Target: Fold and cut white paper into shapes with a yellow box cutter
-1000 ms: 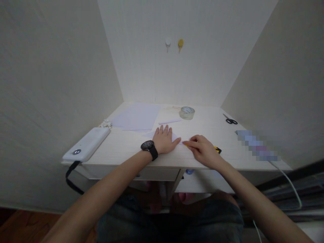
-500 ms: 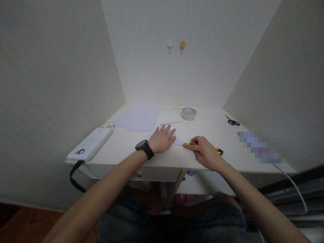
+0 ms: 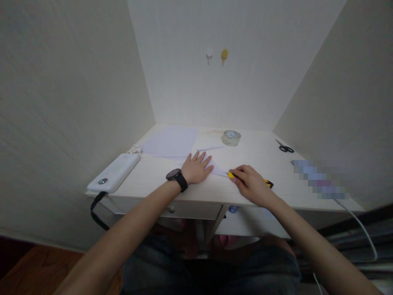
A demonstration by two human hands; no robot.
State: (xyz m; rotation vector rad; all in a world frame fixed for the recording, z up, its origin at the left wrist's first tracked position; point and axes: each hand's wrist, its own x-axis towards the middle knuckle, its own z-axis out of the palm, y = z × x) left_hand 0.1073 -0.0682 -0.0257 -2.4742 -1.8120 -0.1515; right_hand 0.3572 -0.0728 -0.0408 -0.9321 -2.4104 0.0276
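Observation:
My left hand, with a black watch on the wrist, lies flat with spread fingers on a small piece of white paper on the white desk. My right hand grips a yellow and black utility knife, whose yellow tip pokes out just right of the paper's pointed edge. The two hands are a short way apart near the desk's front edge.
A stack of white sheets, a thin paper strip, a roll of clear tape and black scissors lie farther back. A white power bank with a black strap sits at the left edge; a white cable hangs at right.
My left hand has drawn its thumb in and shifted slightly left on the paper. My right hand with the knife has stayed beside the paper's edge. The view has drifted a little.

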